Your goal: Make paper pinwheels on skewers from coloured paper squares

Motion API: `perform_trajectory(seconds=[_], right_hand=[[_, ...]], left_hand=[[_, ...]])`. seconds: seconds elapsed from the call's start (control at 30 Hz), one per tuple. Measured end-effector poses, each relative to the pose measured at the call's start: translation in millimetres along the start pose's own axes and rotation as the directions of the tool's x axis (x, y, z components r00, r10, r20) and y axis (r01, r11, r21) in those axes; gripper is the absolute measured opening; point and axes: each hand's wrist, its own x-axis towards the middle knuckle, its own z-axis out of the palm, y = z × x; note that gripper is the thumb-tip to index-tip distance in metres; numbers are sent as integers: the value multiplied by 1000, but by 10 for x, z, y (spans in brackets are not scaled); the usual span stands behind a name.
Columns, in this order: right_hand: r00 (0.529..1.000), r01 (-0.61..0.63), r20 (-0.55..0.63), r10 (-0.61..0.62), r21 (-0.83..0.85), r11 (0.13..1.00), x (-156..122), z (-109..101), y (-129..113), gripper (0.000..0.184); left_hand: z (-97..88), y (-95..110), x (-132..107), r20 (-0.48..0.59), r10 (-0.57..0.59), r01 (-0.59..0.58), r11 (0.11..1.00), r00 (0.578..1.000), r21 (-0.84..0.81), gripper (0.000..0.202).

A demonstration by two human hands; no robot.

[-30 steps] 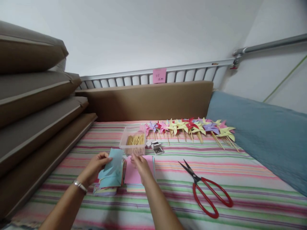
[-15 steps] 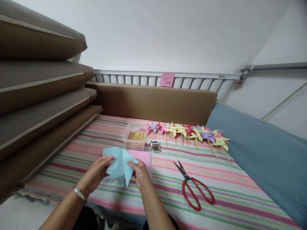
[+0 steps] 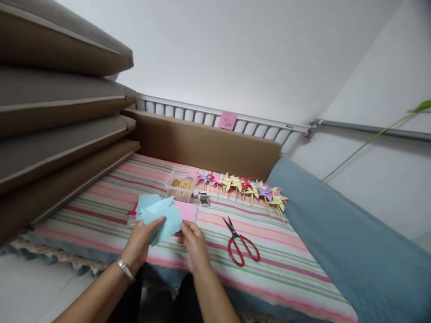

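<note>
My left hand [image 3: 139, 240] is closed on a light blue sheet of cut paper [image 3: 166, 217], with its thumb on top. The sheet has slits and loose pointed flaps, and it is held tilted above the striped cloth. At the sheet's right corner, my right hand [image 3: 193, 242] has its thumb and fingers pinched together on the edge. More blue paper [image 3: 146, 202] lies just behind, over a pile with red and white edges. Pink paper [image 3: 188, 211], partly covered by the held sheet, lies on the cloth.
Behind the paper stand a clear plastic box [image 3: 182, 196] of thin sticks and a small open box [image 3: 204, 198]. Several paper pinwheels [image 3: 235, 181] lie in a row. Red-handled scissors [image 3: 240, 244] rest on the right. Stacked cushions [image 3: 67, 107] rise at the left.
The blue sheet has been turned and tilted between my hands, and my right hand has shifted to its corner. The view has swung, so the scissors and pinwheels appear further left.
</note>
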Motion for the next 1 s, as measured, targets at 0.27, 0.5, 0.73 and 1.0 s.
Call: perform_trajectory(seconds=[0.27,0.5,0.73,1.0], right_hand=[[943,-130,-310,-117,-669,732,-19,-1821,532,28],[959,-149,-247,-136,-854,498,82,-2121,889,36],[975,-155,-215,-53,-831,534,360,-2218,764,45],[960,-174,-257,113,-229,958,-231,-2189,565,57]], left_hand=[[-76,389,-283,18,-78,76,995,997,56,40],[-57,446,-357,77,-35,23,988,996,151,43],[56,457,-372,79,-2,-16,974,997,225,47],[226,301,-287,84,-55,39,983,995,182,47]])
